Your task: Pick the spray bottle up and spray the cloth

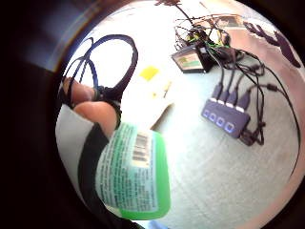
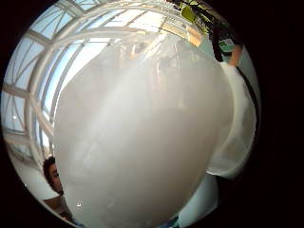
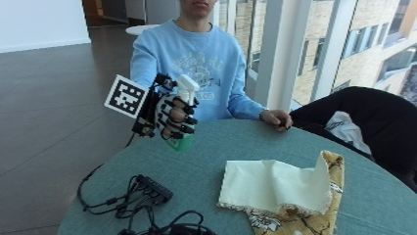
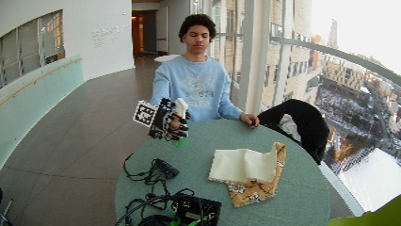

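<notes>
Gloved right hand [image 3: 174,115] is raised above the tabletop [image 3: 215,147], fingers [image 3: 184,120] wrapped round the upright spray bottle [image 3: 184,108], cloth [image 3: 277,187] lying nearby.

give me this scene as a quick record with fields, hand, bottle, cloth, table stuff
right hand: gloved hand raised above the table edge, fingers curled round the spray bottle
spray bottle: green bottle with white spray head, held upright off the table
cloth: cream cloth lying partly folded on the table, on top of a yellow patterned cloth, apart from the bottle
other hand: bare hand resting on the far table edge
table: round, green-grey top
other items: black hub with cables near the front edge
</notes>
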